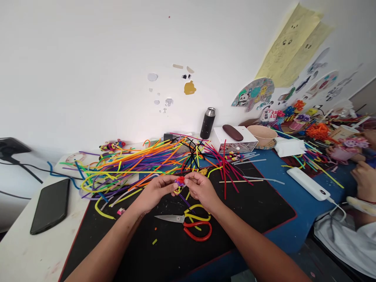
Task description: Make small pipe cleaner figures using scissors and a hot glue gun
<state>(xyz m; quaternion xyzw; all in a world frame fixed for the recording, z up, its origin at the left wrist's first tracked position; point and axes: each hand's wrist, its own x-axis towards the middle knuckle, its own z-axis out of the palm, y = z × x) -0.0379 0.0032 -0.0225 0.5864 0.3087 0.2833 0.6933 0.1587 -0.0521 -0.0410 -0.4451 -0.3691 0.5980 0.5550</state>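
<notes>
Between my fingertips is a small pipe-cleaner figure (179,182) in red, purple and yellow. My left hand (161,190) pinches it from the left side. My right hand (202,189) grips its right side with thumb and forefinger. Parts of the figure are covered by the fingers. Just below my hands, scissors (197,231) with red-and-yellow handles lie on the black mat (141,250), blades pointing left. A purple pipe cleaner (185,200) runs down from near the figure; whether it belongs to it I cannot tell.
Loose pipe cleaners (141,160) in many colours are heaped behind my hands. A black thermos (208,123) stands near the wall, beside a white box (235,139). A phone (50,205) lies at left, a white power bank (308,184) at right. Another person's hand (363,180) is at far right.
</notes>
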